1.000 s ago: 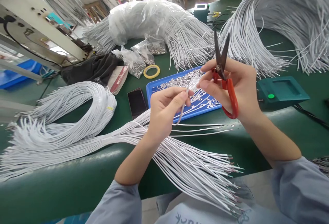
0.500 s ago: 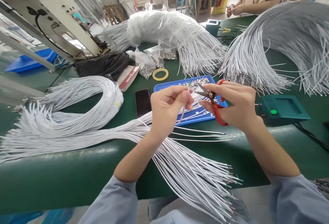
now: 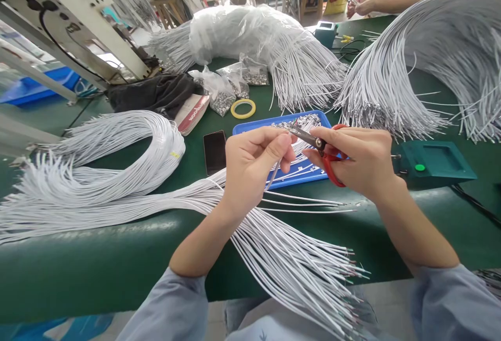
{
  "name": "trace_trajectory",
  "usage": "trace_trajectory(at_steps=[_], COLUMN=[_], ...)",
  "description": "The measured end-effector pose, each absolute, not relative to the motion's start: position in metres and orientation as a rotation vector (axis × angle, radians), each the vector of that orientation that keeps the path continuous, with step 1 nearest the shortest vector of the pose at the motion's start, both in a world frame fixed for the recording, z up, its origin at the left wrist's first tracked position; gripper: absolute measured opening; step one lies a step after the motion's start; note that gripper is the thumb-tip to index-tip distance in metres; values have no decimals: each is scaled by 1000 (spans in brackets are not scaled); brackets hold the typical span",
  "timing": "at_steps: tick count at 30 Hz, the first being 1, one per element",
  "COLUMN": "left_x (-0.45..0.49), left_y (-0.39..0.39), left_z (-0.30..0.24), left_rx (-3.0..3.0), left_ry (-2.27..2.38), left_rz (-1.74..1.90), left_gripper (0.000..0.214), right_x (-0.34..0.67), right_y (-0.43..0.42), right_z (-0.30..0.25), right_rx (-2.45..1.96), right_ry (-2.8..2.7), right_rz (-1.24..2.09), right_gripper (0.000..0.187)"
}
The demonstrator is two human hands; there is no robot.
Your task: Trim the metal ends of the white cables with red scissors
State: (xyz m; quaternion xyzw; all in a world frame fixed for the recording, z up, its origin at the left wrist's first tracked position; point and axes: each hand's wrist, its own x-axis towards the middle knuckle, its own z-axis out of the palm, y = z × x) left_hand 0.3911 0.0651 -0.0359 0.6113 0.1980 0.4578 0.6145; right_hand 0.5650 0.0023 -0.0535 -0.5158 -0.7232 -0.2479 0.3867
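Note:
Between thumb and fingers my left hand (image 3: 256,161) pinches the end of a white cable (image 3: 271,175). My right hand (image 3: 358,161) grips red-handled scissors (image 3: 320,145), whose blades are closed and reach to the left fingertips, over the cable's end. The fingertips partly hide that end. Behind both hands lies a blue tray (image 3: 301,178) with small metal parts (image 3: 311,120) and several white cables in it. A loose bundle of white cables (image 3: 297,257) runs beneath my left forearm, its stripped ends fanned out toward me.
On the green table (image 3: 117,273) are a coiled cable bundle (image 3: 156,153), a phone (image 3: 214,153), yellow tape (image 3: 243,108), bags of metal parts (image 3: 221,95) and a green device (image 3: 434,166). Large cable bundles (image 3: 391,69) stand behind. A co-worker's hands (image 3: 362,7) show at the far right.
The scissors' blades have gone from apart to closed and moved left to the cable end at my left fingertips. The view has shifted slightly.

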Motion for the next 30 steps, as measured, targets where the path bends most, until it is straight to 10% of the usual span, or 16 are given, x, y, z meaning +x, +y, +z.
trace_trajectory(at_steps=[30], left_x=[393], left_y=[68], left_z=[-41], left_rx=[1483], left_ry=[528], left_rz=[1080], left_gripper=[27], right_x=[567], right_y=[-4], right_z=[-44], right_rx=[-1379], right_ry=[-1837], right_rz=[-605], right_gripper=[28])
